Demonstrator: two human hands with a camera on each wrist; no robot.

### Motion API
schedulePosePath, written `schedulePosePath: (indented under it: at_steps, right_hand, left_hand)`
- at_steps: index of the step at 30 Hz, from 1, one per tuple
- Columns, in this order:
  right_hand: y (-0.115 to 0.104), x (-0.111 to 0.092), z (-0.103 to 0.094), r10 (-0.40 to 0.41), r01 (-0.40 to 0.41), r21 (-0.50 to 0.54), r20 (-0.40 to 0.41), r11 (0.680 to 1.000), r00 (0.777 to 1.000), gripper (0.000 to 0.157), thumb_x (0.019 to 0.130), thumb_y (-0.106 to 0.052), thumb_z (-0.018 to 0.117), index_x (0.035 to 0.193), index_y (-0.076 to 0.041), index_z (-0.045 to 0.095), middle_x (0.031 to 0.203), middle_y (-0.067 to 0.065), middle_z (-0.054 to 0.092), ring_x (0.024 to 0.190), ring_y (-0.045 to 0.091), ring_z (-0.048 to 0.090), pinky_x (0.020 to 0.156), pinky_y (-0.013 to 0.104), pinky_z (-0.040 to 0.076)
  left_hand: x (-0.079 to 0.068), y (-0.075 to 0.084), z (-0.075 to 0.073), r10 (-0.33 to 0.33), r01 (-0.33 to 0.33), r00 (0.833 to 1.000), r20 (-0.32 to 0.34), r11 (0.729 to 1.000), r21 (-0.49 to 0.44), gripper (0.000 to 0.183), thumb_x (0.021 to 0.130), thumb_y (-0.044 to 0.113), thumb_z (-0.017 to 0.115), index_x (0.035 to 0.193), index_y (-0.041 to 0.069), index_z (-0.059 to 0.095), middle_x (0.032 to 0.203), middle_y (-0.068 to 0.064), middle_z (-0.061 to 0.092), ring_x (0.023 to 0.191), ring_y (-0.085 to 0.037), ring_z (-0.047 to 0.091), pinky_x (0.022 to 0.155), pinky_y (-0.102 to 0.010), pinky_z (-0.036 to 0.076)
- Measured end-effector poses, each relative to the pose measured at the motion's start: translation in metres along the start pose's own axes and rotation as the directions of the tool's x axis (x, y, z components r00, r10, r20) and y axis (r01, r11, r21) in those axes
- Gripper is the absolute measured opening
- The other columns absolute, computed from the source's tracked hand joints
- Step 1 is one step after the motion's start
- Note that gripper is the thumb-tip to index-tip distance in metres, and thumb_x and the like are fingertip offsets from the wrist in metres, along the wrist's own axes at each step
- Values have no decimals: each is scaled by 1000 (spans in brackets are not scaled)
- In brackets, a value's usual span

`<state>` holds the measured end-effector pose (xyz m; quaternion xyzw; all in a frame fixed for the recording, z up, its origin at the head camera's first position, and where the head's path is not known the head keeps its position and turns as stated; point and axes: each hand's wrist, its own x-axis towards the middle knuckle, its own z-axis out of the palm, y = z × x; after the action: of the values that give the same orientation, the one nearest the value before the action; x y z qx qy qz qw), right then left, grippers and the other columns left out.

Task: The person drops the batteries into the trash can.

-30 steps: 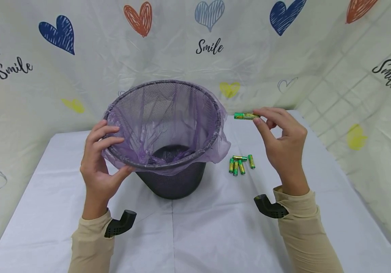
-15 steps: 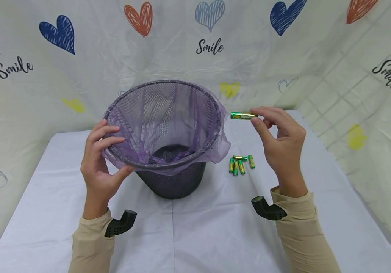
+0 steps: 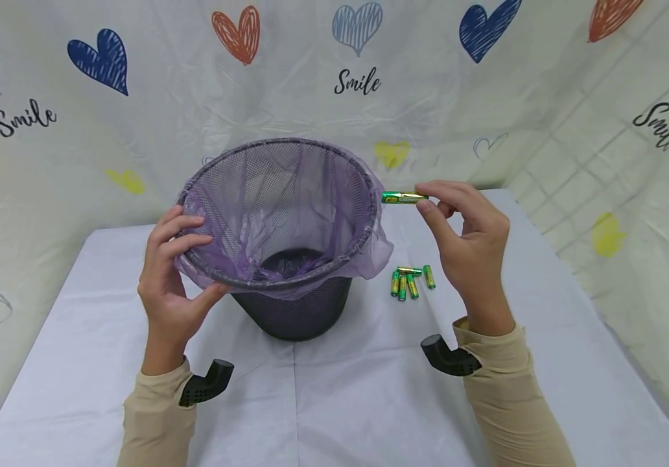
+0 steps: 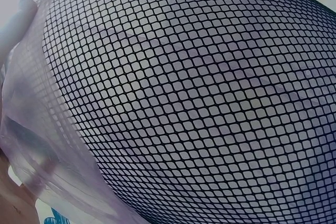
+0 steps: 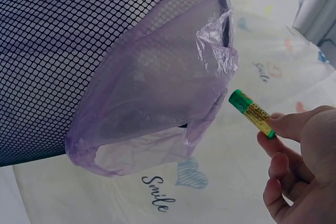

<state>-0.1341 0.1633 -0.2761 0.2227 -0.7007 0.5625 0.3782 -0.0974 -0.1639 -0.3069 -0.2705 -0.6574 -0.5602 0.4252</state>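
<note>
A dark mesh wastebasket [image 3: 293,311] stands tilted toward me, lined with a thin purple bag [image 3: 375,250] folded over its rim. My left hand [image 3: 174,285] grips the rim at the near left, fingers inside over the bag and thumb outside below. Between thumb and fingertips my right hand [image 3: 471,243] pinches one end of a green and gold battery [image 3: 400,198], held level beside the right rim in the head view. The right wrist view shows the battery [image 5: 252,113] apart from the bag. Mesh wall [image 4: 199,98] fills most of the left wrist view.
Several more batteries [image 3: 407,282] lie loosely grouped on the white-covered table [image 3: 358,402], right of the wastebasket. Behind stands a pale curtain [image 3: 299,91] printed with hearts and "Smile". A black wrist camera [image 3: 450,357] sits on the right sleeve, another camera [image 3: 206,383] on the left.
My right hand has moved left with the battery, bringing its free end close to the wastebasket's right rim. The left hand, the wastebasket and the batteries on the table have stayed put.
</note>
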Motion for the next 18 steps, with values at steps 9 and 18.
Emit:
schedulePosePath:
  at_steps: [9, 18]
  right_hand:
    - [-4, 0, 6, -12, 12, -3, 46, 1000, 999, 20, 82, 9, 68, 101, 5, 73, 97, 14, 70, 71, 11, 49, 65, 23, 43]
    - [-6, -2, 12, -15, 16, -10, 89, 1000, 996, 20, 83, 6, 69, 102, 2, 73, 96, 13, 70, 73, 11, 49, 65, 21, 43]
  left_hand:
    - [0, 0, 1, 4, -4, 1000, -1, 1000, -7, 70, 74, 44, 82, 94, -18, 57, 119, -10, 62, 132, -36, 43, 120, -47, 30]
    - [1, 2, 1, -2, 2, 1000, 1, 1000, -8, 71, 74, 45, 81, 95, -18, 56, 120, -9, 62, 133, -35, 42, 120, -47, 30]
